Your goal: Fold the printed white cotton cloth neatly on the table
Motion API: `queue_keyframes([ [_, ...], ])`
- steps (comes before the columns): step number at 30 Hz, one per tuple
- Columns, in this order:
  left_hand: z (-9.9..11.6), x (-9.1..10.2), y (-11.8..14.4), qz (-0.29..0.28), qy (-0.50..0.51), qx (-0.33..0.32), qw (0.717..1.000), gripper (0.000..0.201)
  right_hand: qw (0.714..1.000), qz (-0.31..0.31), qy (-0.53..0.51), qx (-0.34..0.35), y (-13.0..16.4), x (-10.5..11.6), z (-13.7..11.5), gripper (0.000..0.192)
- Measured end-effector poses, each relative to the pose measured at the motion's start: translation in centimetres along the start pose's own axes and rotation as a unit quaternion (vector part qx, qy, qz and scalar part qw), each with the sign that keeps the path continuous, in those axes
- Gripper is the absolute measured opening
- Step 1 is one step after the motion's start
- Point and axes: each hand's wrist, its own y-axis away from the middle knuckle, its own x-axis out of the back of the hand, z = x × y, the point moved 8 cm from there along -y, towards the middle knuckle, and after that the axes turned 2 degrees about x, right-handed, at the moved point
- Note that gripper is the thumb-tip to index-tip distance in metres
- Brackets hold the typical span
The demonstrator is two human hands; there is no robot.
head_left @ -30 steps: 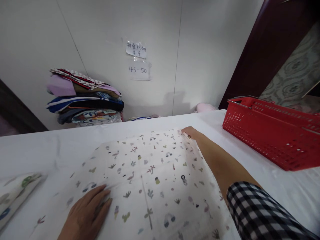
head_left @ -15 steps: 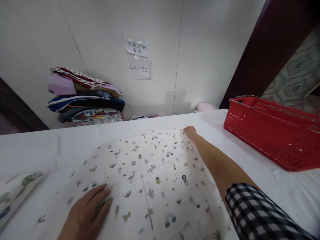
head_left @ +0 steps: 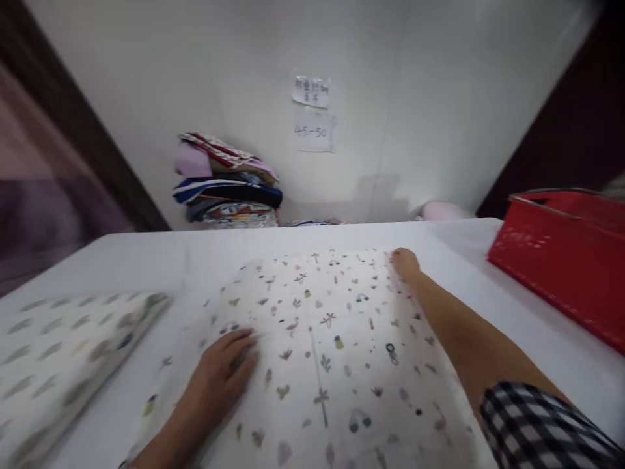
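View has swung left since half a second ago and is now motion-blurred; both hands keep their places on the printed cloth [head_left: 332,339]. The cloth lies spread flat on the white table [head_left: 146,251], in front of the person. Left hand [head_left: 219,374] stays flat, palm down, fingers extended on the cloth's near-left part, grip open, holding nothing, only pressing. Right hand [head_left: 404,262] stays at the far-right corner of the cloth, arm stretched across it; fingers look curled at the edge, but the blur leaves it unclear whether the grip is closed on the fabric. A folded leaf-print cloth [head_left: 63,352] at near left now shows far more of itself than before, apart from the spread cloth. A red basket [head_left: 561,260] sits on the table at right, now cut by the frame edge. A stack of folded fabrics [head_left: 227,182] stands against the wall beyond the table, with two paper notes [head_left: 312,111] taped up nearby; their writing is smeared. A checked sleeve [head_left: 537,426] covers the right upper arm and hides the cloth's near-right corner. A pink thing [head_left: 442,210] behind the table edge cannot be made out.
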Motion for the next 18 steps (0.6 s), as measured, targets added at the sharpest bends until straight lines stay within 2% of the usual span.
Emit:
queue_keyframes([
  [1, -0.5, 0.4, -0.4, -0.015, 0.017, 0.034, 0.999, 0.033, 1.0, 0.0, 0.007, 0.007, 0.3, -0.1, -0.1, 0.03],
  [3, -2.2, 2.1, -1.5, -0.001, 0.028, 0.119, 0.992, 0.036, 1.0, -0.004, 0.016, 0.018, 0.6, -0.5, -0.2, 0.031],
  [6, -5.4, 5.0, -3.6, 0.051, -0.038, 0.226, 0.972, 0.038, 0.999, -0.005, 0.044, 0.024, 0.5, -1.2, 0.1, 0.035],
  [7, -6.5, 5.5, -4.4, 0.052, -0.061, 0.257, 0.963, 0.04, 0.998, -0.002, 0.056, 0.024, 0.4, -1.3, 0.2, 0.037],
  [10, -9.0, 4.9, -6.7, -0.013, -0.09, 0.328, 0.94, 0.045, 0.997, 0.01, 0.073, 0.027, 0.3, -1.7, 0.5, 0.039],
  [12, -9.7, 4.0, -8.4, -0.054, -0.091, 0.345, 0.933, 0.045, 0.997, 0.018, 0.074, 0.029, 0.3, -1.8, 0.6, 0.041],
  [15, -9.6, 3.1, -11.1, -0.092, -0.073, 0.348, 0.93, 0.041, 0.997, 0.026, 0.073, 0.031, 0.2, -1.9, 0.8, 0.044],
  [18, -8.1, 2.8, -12.7, -0.108, -0.059, 0.337, 0.933, 0.033, 0.997, 0.025, 0.071, 0.031, 0.1, -2.1, 0.9, 0.045],
])
